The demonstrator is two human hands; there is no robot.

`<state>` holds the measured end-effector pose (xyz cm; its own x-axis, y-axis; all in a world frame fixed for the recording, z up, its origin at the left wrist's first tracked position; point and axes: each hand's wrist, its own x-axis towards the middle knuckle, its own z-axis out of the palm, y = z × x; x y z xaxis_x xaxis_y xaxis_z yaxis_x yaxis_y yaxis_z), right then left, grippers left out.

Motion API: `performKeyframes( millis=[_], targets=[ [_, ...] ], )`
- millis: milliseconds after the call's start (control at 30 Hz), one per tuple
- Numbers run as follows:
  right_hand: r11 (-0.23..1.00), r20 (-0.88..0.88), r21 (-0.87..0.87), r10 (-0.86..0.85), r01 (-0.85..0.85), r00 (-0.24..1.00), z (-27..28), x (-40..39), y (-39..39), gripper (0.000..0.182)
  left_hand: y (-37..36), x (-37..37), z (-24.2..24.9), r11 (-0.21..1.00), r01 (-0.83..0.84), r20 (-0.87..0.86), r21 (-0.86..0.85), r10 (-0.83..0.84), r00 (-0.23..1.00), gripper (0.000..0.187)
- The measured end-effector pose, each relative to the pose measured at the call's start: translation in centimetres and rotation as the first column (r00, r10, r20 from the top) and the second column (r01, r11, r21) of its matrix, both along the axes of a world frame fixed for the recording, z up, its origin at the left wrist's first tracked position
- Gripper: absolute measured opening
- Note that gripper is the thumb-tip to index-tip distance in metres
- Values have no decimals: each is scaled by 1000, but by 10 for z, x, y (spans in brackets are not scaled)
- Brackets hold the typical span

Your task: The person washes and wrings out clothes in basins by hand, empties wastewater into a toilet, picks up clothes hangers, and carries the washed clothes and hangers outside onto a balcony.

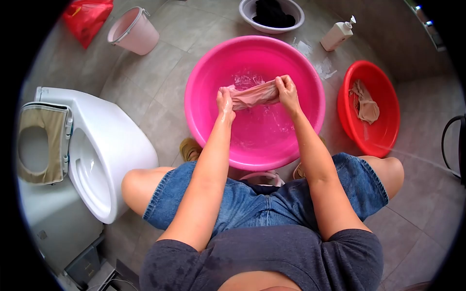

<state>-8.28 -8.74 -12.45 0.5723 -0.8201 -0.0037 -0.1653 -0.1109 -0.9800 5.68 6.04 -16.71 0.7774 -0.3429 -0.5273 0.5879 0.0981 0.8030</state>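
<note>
The pink cloth (255,95) is stretched between the person's two hands, above the large pink basin (272,148); its long axis runs crosswise to the body, from left to right, with the right end a little farther from the body than the left; it looks wet and bunched into a loose band. The left hand (225,104) is closed round the left end, its fingers curled in and pressed on the fabric (some of them are hidden behind the hand, so I cannot tell how each one lies); the right hand (287,92) grips the right end, fingers bent over the edge and pinching it. Neither hand is nearer, since each holds its own end; the cloth lies directly between them, apart from the basin's rim on every side, and the shallow water shows beneath it, rippled and splashed.

The red basin (345,116) stands to the right of the pink one, on the side of the right hand, with a beige garment (368,110) lying inside; farther off, beyond the pink basin, sit a pale basin (272,30) holding dark fabric (272,13) and, to its right, a white pump bottle (336,38); all of these rest on the tiled floor (167,89).
</note>
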Motion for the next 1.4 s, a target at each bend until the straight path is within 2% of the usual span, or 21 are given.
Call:
performKeyframes(
  millis=[133, 233, 333, 433, 467, 567, 633, 700, 733, 767, 833, 900, 967, 1000, 1067, 1100, 1133, 1200, 1233, 1333, 1400],
  targets=[
    [973, -221, -143, -211, 182, 952, 31, 8, 9, 32, -11, 6, 22, 997, -23, 219, 70, 7, 976, 38],
    [951, -408, -131, -310, 281, 859, 2, 2, 11, 40, -4, 7, 22, 933, -51, 260, 357, -47, 964, 39],
    [920, -650, -18, -309, 392, 695, -33, -9, 12, 58, 20, 0, -42, 830, -70, 260, 553, -92, 961, 46],
    [969, -660, -119, -241, 218, 712, -53, -19, 36, 65, 34, -18, -31, 595, 59, 211, 801, -373, 904, 54],
    [979, -751, -189, -98, -72, 653, -54, -17, 52, 69, 36, -23, -23, 474, 111, 160, 874, -495, 854, 60],
    [666, -875, -72, 316, -743, 368, -63, -17, 86, 70, 37, -31, -29, 136, 394, -72, 909, -880, 470, 73],
    [478, -950, -115, 204, -871, 238, -81, -18, 74, 52, 39, -16, -50, 13, 541, -243, 841, -884, 399, 86],
    [876, -854, 202, 377, -438, 359, -88, -12, 56, 39, 45, -8, -72, 41, 519, -228, 854, -867, 443, 86],
    [929, -888, 195, 303, -315, 344, -78, -6, 62, 36, 47, -7, -69, 275, 463, -110, 843, -753, 648, 89],
    [967, -919, 179, 231, -184, 319, -64, 0, 73, 35, 47, -10, -60, 410, 408, -29, 816, -675, 737, 88],
    [847, -848, -94, 208, -524, 488, -93, -9, 93, 39, 38, -15, -48, 647, 260, 116, 717, -478, 870, 84],
    [831, -755, -291, 105, -474, 647, -99, -19, 89, 30, 33, -21, -55, 807, 359, -74, 469, -369, 927, 85],
    [975, -683, 27, 180, -222, 708, -95, 3, 81, 26, 32, -22, -42, 885, 417, -346, 206, -333, 877, 82],
    [976, -636, 200, 197, -87, 746, -91, 16, 82, 25, 35, -17, -51, 893, 446, -438, 63, -377, 816, 81],
    [892, -72, 185, 430, -412, 900, -70, 30, 98, 22, 35, -13, -55, 893, 431, -512, -131, -433, 742, 71],
    [919, -139, 312, 297, -243, 945, -23, 26, 122, 22, 34, -15, -53, 896, 399, -508, -194, -440, 740, 64],
    [982, -84, 67, 184, -178, 979, 6, 27, 140, 26, 43, -7, -58, 736, 354, -415, -577, -637, 650, 48],
    [958, -117, -247, 122, -148, 986, 10, 28, 161, 38, 45, -4, -33, 644, 289, -343, -709, -672, 656, 32],
    [966, -199, -142, 187, -217, 962, 33, 27, 167, 38, 38, -6, 0, 803, 304, -406, -513, -539, 738, 31],
    [932, -174, -362, -40, -26, 984, 30, 46, 165, 39, 19, -5, -3, 512, 12, -406, -859, -695, 594, 30],
    [937, -247, -350, -103, 10, 964, 23, 55, 140, 37, 6, -12, -9, 630, 84, -454, -772, -639, 621, 30]
  ],
)
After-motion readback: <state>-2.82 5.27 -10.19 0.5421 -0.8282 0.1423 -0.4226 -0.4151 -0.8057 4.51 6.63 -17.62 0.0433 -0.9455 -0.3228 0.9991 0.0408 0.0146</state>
